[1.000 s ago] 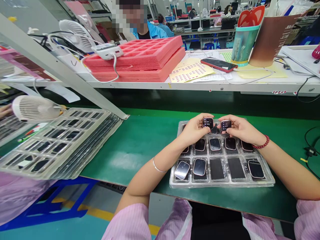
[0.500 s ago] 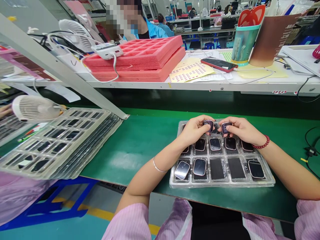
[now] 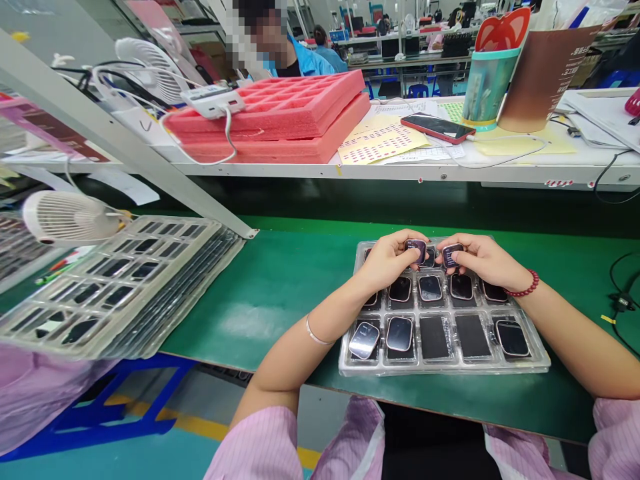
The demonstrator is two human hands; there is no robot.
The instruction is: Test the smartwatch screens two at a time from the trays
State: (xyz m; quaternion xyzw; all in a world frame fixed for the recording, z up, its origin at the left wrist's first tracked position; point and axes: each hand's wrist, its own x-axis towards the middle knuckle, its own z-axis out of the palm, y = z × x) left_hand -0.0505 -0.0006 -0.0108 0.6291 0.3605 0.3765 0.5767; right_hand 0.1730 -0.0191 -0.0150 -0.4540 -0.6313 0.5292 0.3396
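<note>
My left hand [image 3: 397,255] is closed on a smartwatch body [image 3: 416,251], small and rounded, its lit screen showing. A second smartwatch case [image 3: 452,255], its screen also lit, is pinched in my right hand [image 3: 473,257]. Both hands are over the back row of a clear plastic tray [image 3: 445,371] divided into pockets. Dark-screened watches lie in several pockets, such as a tilted one [image 3: 365,340] at the front left and another [image 3: 512,337] at the front right. Two front-row pockets show only a dark pad [image 3: 473,336]. My hands hide part of the back row.
A stack of similar trays [image 3: 125,287] lies to the left beside a small white fan [image 3: 70,217]. A slanted metal post [image 3: 130,140] meets the green bench [image 3: 260,293]. The shelf behind carries red foam trays [image 3: 270,127], a phone [image 3: 438,128] and a teal cup [image 3: 490,87].
Both hands and the watches they hold stay almost still. At the far left edge, a co-worker's hand has gone out of view.
</note>
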